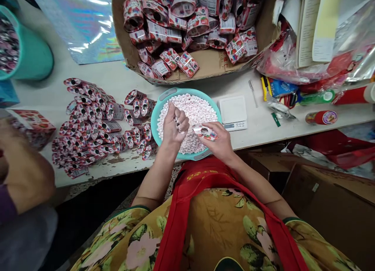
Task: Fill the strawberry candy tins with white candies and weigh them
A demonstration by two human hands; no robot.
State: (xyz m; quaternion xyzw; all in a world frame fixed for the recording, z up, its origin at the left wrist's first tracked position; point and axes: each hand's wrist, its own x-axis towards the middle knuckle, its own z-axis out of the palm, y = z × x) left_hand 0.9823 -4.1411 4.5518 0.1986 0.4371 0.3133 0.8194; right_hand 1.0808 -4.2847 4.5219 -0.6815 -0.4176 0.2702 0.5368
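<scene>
Left hand (175, 126): curled around some candies (196, 106) above the basin (155, 116)
Right hand (218, 141): gripped one packet (205, 133) over the basin's right side, apparently unfinished
Candies: the basin held plenty, so much seemed left
Standing packets (90, 124): massed left on the surface (117, 165); whether filled, could not tell
Loose packets (197, 21): heaped in the far box (209, 64), done or waiting unclear

The candies (202, 107) are pale pink and white; the basin (154, 126) is turquoise with grey grips; the strawberry packets (188, 64) show red fruit on pink and white; the digital scale (233, 109) is white; the apron (205, 171) is red, lettered in yellow; the shirt (231, 224) is mustard-brown, patterned with pink flowers and green leaves, trimmed dark green; the holographic sheet (84, 29) shimmers silver and rainbow.
</scene>
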